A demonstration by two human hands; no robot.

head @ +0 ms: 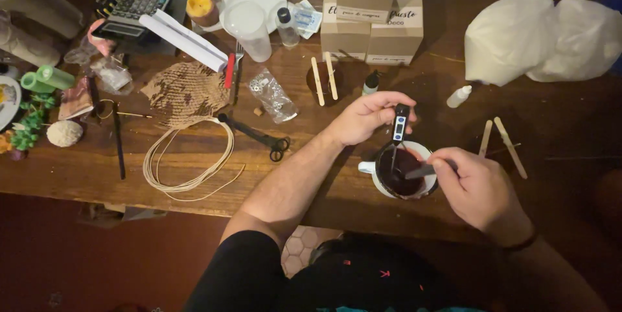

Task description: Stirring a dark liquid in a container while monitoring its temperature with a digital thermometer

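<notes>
White mug (372, 168) of dark liquid, black probe thermometer (400, 124) upright inside.

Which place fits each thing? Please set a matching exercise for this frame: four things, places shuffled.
Things:
1 probe thermometer
2 scissors
3 coiled cord
4 calculator

Places:
A far left corner of the table
B in the left hand, tip in the white cup
C near the table's front edge, left of the arms
D flat on the table, just right of the cord

Pairs: 1-B, 2-D, 3-C, 4-A

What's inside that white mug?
The mug holds dark red liquid. A thermometer and a stirrer dip into it. Their tips and the mug's bottom are hidden.
</notes>
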